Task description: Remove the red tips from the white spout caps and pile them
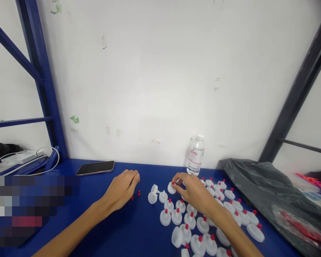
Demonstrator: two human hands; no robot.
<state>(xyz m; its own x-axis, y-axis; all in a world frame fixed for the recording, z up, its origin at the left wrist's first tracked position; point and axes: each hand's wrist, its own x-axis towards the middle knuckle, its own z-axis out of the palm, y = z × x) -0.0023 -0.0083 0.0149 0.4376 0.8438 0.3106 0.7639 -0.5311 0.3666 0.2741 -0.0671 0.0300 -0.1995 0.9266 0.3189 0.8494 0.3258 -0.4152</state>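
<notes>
My right hand [189, 187] pinches the small red cap [173, 183] on top of a white round plastic piece [171, 189], between thumb and forefinger. On the blue table my left hand [123, 189] has its fingers curled together; whatever may be inside them is hidden. Just right of it lie several loose red caps [139, 193]. Between the hands stand white pieces without red tips, among them one plain nozzle piece [163, 197] and a tipped-over one [153, 197]. Under and around my right forearm spread many white pieces with red tips [177, 216].
A clear water bottle [195, 156] stands by the white wall. Behind my left hand lies a phone [95, 168]. At right, a dark grey plastic bag [259, 185] carries a clear bag of red parts [305, 226]. White cables [49, 167] lie at far left.
</notes>
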